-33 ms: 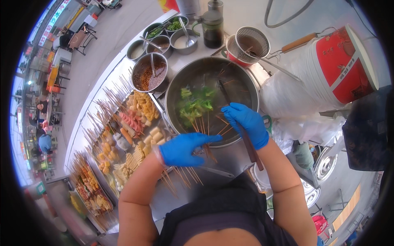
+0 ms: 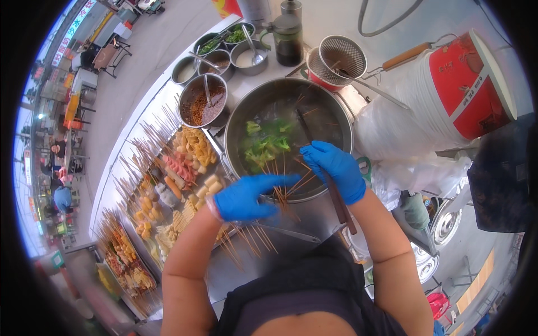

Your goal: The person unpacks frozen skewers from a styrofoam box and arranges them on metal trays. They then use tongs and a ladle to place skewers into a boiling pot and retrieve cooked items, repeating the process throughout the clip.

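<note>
My left hand, in a blue glove, is over the near left rim of a large steel pot. Its fingers are stretched out and apart, a little blurred, beside the thin wooden skewers that lean over the rim. Those skewers carry green leafy vegetables lying in the pot's dark liquid. My right hand, gloved likewise, is closed around a pair of long dark brown chopsticks. Their far tips reach into the pot, while the butt ends point back toward my body.
Left of the pot lies a tray of assorted skewered food. A steel pot of chili sauce and several condiment bowls stand farther back. A wire strainer and stacked paper tubs are at the right.
My left hand has shifted slightly, its fingers now more blurred near the skewers. The right hand keeps its grip on the chopsticks in nearly the same spot.
</note>
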`<control>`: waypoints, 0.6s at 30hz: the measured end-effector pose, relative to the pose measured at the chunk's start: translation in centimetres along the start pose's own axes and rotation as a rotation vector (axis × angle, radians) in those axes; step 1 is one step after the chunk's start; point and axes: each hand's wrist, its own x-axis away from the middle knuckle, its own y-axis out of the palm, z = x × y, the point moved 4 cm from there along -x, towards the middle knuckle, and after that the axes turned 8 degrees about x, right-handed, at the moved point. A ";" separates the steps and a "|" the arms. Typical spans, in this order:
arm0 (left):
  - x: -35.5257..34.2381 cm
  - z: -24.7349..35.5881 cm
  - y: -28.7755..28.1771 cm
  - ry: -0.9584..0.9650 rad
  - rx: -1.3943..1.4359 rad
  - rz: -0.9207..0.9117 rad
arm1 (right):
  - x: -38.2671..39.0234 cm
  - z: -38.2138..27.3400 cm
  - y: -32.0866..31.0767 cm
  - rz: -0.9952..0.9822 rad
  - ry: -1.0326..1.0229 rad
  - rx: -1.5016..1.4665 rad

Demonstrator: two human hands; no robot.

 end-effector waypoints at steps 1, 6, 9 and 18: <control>-0.8 -1.0 -1.4 0.000 0.007 0.123 | -0.1 -0.9 0.1 0.036 -0.156 0.201; -8.2 -3.4 -6.8 0.014 -0.194 0.551 | -0.3 -1.2 0.8 -0.073 -0.087 0.203; -13.4 -3.8 -7.7 -0.100 -0.484 0.584 | -0.3 -0.7 1.6 -0.128 -0.035 0.143; -17.3 -6.1 -7.4 -0.104 -0.789 0.630 | 1.1 -4.0 -0.6 -0.185 -0.120 0.401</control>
